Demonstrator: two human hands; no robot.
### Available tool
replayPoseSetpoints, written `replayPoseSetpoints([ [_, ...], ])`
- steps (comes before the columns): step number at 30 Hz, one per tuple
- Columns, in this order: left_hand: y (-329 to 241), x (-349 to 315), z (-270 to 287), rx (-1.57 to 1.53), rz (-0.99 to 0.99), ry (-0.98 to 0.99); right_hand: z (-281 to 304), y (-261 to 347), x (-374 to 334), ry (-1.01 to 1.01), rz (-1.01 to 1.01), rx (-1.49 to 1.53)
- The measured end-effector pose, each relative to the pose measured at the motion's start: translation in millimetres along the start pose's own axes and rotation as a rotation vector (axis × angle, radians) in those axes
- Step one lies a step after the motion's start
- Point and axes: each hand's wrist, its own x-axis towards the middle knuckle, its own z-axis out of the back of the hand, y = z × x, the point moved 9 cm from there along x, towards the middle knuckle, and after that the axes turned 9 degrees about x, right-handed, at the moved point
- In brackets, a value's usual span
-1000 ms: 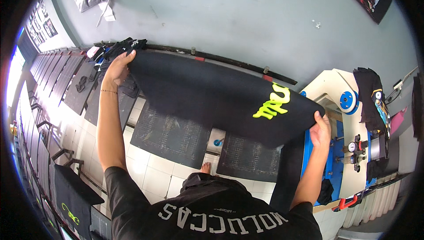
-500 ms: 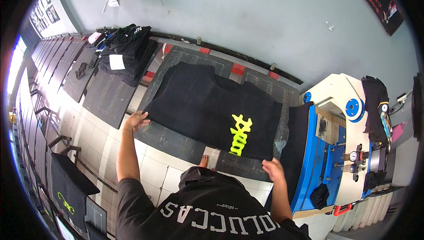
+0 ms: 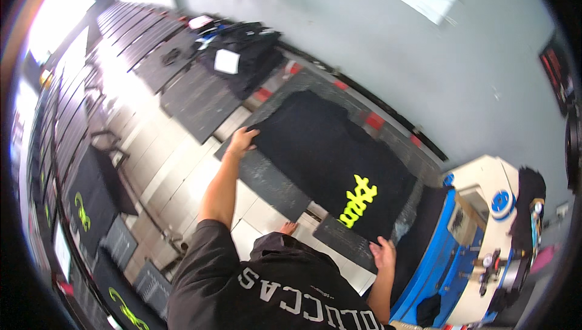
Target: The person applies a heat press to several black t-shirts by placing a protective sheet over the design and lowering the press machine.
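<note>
A black shirt panel (image 3: 321, 142), with neckline and armhole curves and bright yellow lettering (image 3: 359, 201), lies spread over dark flat boards (image 3: 276, 181). My left hand (image 3: 244, 140) is closed on the panel's near left edge, thumb and fingers pinching the cloth. Beside the panel's near right corner is my right hand (image 3: 384, 253), its fingers apart. Whether its fingertips touch the cloth is hard to make out.
A blue and cream machine (image 3: 436, 239) with a gauge stands at right, black cloth beside it. Folded black garments (image 3: 245, 51) are stacked far left. Rows of boards (image 3: 142, 33) run away to the left, and a grey wall (image 3: 364, 33) rises behind.
The view has turned, so the scene sits tilted. My left hand has shifted the panel's left edge inward, baring more board there. My right hand stays near the right corner.
</note>
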Motion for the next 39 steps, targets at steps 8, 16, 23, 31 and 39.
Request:
replayPoseSetpoints([
  [8, -150.4, -167.8, 55.4, -0.091, -0.346, -0.111, -92.4, 241.1, -35.2, 0.112, 0.583, -0.076],
  [16, -37.5, -407.4, 211.7, -0.593, -0.281, -0.347, -257.3, 295.5, -97.9, 0.356, 0.780, -0.168],
  [23, 32.2, -595.4, 268.2, -0.688, -0.351, -0.780, -432.7, 188.3, -123.0, 0.908, 0.500, -0.226],
  [31, 62.4, -648.3, 333.9, -0.770, -0.392, -1.090, -583.0, 87.0, -193.5, 1.156, 0.243, -0.269],
  [39, 23.0, -598.5, 472.0, -0.674, -0.483, -1.172, -641.7, 50.1, -225.2, 1.007, 0.412, -0.172],
])
